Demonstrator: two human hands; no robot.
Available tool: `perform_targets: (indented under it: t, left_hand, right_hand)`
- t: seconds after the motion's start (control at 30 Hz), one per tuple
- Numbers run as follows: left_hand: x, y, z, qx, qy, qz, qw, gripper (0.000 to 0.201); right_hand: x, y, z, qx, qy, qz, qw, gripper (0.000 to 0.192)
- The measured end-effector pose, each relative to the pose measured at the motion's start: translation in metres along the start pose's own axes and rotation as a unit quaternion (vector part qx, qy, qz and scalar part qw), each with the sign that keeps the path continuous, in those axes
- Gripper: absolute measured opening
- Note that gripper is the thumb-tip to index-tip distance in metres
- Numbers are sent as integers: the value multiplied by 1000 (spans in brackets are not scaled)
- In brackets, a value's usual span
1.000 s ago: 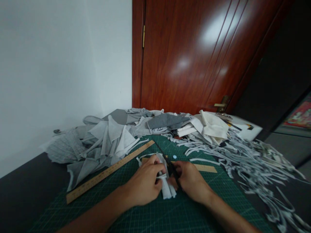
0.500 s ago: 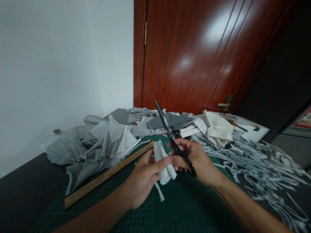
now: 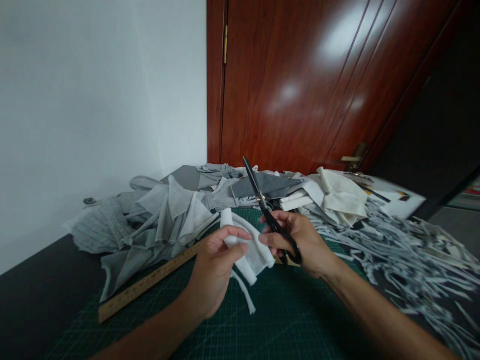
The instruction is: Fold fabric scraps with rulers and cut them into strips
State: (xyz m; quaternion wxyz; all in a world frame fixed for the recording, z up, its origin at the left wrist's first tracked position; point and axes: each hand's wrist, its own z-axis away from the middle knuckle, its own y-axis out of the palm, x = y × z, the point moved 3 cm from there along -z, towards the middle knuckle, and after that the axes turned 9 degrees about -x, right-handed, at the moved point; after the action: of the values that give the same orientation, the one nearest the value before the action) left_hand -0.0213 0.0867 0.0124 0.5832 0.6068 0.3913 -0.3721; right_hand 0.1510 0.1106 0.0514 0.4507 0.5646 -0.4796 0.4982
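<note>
Fingers (image 3: 240,234) of the left hand (image 3: 213,270) pinch a folded bundle of white fabric strips (image 3: 249,252), held above the dark green gridded cutting mat (image 3: 285,320) on the surface. Beside it, touching the bundle, the right hand (image 3: 303,242) is closed around the handles of black long-bladed scissors (image 3: 268,212), blades together and pointing up. A long wooden ruler (image 3: 146,284) lies left on the mat, near heaped grey and white fabric scraps (image 3: 165,215).

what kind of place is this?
Probably a home sewing or craft corner: a green cutting mat, heaps of grey fabric scraps and cut strips, a wooden ruler, beside a wooden room door.
</note>
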Motion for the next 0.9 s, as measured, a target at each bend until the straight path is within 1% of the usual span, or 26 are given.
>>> perform_targets:
  t: [0.13,0.27,0.43,0.6,0.7,0.77,0.83,0.9]
  left_hand:
    - [5,-7,-6,-51,9,-21,998,31]
    - [10,-12,-9,-61,13,-36,997,35]
    - [12,-13,-9,-74,41,-90,992,34]
    - [13,-12,-6,-50,41,-103,993,37]
    - [13,-11,-5,-28,27,-97,995,45]
    - [14,-11,-4,-10,6,-88,996,51]
    - [16,-10,-4,4,-20,-87,996,49]
    - [17,-10,-3,5,-31,-106,994,39]
  right_hand:
    - [-13,4,0,0,12,-2,1000,51]
    - [-25,3,0,-22,15,3,1000,53]
    - [-35,2,3,-56,18,1,998,60]
    - [-35,8,7,-41,28,15,999,53]
    - [-32,4,7,-52,19,22,998,51]
    - [-30,-1,6,-68,11,24,997,51]
    - [-29,-6,6,-78,7,20,997,49]
    - [-29,-10,5,-85,4,13,996,46]
